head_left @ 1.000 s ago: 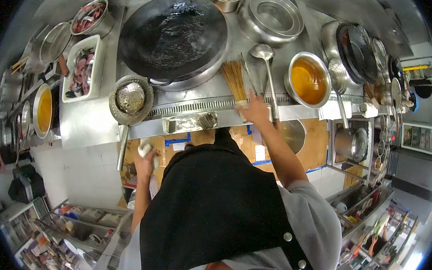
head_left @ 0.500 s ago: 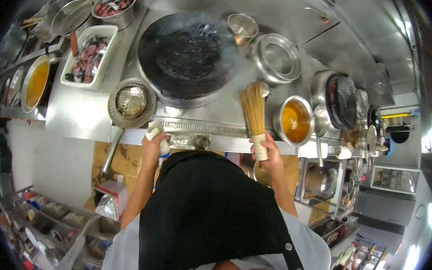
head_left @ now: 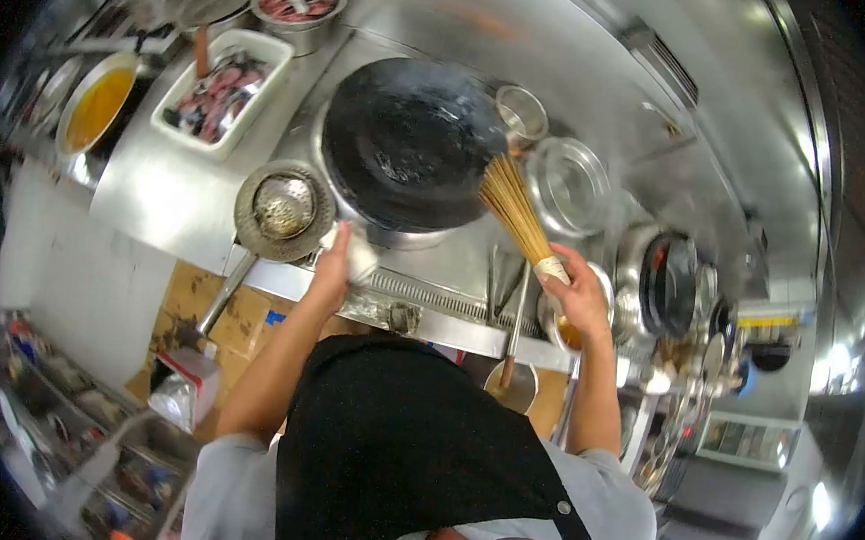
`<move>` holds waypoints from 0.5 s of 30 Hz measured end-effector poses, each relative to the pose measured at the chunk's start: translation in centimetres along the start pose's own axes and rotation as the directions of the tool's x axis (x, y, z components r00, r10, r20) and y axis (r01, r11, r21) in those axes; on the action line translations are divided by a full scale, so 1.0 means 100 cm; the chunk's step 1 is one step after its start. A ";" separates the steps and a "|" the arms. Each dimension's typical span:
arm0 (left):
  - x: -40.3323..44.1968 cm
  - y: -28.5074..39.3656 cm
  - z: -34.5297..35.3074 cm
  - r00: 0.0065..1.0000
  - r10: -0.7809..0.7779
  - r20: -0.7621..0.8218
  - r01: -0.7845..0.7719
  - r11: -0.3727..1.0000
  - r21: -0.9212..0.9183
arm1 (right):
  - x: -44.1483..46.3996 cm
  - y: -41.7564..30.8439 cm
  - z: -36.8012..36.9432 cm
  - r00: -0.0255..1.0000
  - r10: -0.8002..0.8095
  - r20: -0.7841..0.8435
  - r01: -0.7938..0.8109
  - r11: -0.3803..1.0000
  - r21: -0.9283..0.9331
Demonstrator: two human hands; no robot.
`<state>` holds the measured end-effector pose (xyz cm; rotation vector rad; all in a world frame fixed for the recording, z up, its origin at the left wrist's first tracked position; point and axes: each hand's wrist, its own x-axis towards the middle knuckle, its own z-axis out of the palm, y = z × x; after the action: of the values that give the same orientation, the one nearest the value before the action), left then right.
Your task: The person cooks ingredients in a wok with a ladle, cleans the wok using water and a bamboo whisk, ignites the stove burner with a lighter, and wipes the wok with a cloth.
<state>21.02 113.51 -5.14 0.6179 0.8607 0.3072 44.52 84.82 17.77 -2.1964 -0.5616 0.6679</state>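
Observation:
My right hand point(head_left: 583, 293) is wrapped round the pale handle of a bamboo wok brush point(head_left: 517, 208). The bristles point up and left, their tips close to the right rim of a large black wok point(head_left: 406, 143). I cannot tell whether they touch it. Faint smoke hangs over the wok, and its inside has a wet sheen. My left hand point(head_left: 330, 275) is closed on a white cloth point(head_left: 361, 258), just below the wok's front edge. Beside that hand lies a perforated metal skimmer point(head_left: 284, 209), its long handle jutting over the counter edge.
Left of the wok stands a white tub point(head_left: 274, 78) of raw fish pieces, with a metal pot point(head_left: 313, 39) of similar pieces behind. A metal bowl point(head_left: 572, 187) sits to the right. Partly behind my right hand is a pot of orange liquid point(head_left: 568, 334). A ladle handle point(head_left: 516, 321) overhangs the front edge.
The brush has tilted left and its bristles have come nearer the wok. My left hand has moved forward towards the wok with the cloth. The whole view has turned and shifted.

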 end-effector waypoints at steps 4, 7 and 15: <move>0.012 0.029 0.066 0.968 0.156 -0.198 -0.131 0.983 0.132 | 0.158 0.011 0.058 0.882 -0.243 0.404 0.436 0.747 -0.502; 0.071 -0.007 0.058 0.813 0.478 -0.333 -0.341 0.853 0.395 | 0.288 -0.047 0.136 0.882 -0.140 0.449 0.385 0.764 -0.518; 0.051 0.030 0.055 0.728 0.590 -0.350 -0.328 0.747 0.578 | 0.162 0.033 0.136 0.868 -0.333 0.368 0.489 0.697 -0.524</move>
<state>28.48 116.23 -3.68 1.2783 1.3124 0.7734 49.14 99.44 2.86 -2.4273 -1.5443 0.5581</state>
